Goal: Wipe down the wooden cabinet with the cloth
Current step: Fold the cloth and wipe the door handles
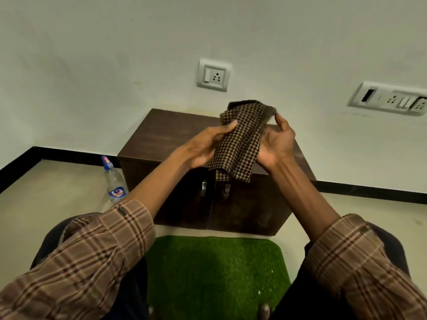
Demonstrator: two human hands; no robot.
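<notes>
A low dark wooden cabinet (159,137) with two doors and metal handles stands against the wall in front of me. Above its top I hold a brown checked cloth (240,139) between both hands. My left hand (205,146) grips the cloth's left side with the thumb on top. My right hand (277,142) holds the right side, its fingertips pinching the upper edge. The cloth hangs folded and loose, its lower end dangling over the cabinet's front edge, not touching the top as far as I can tell.
A clear spray bottle (114,181) with a blue cap stands on the floor left of the cabinet. A green turf mat (215,273) lies between my knees. Wall sockets (213,75) sit above the cabinet and at the right (390,98).
</notes>
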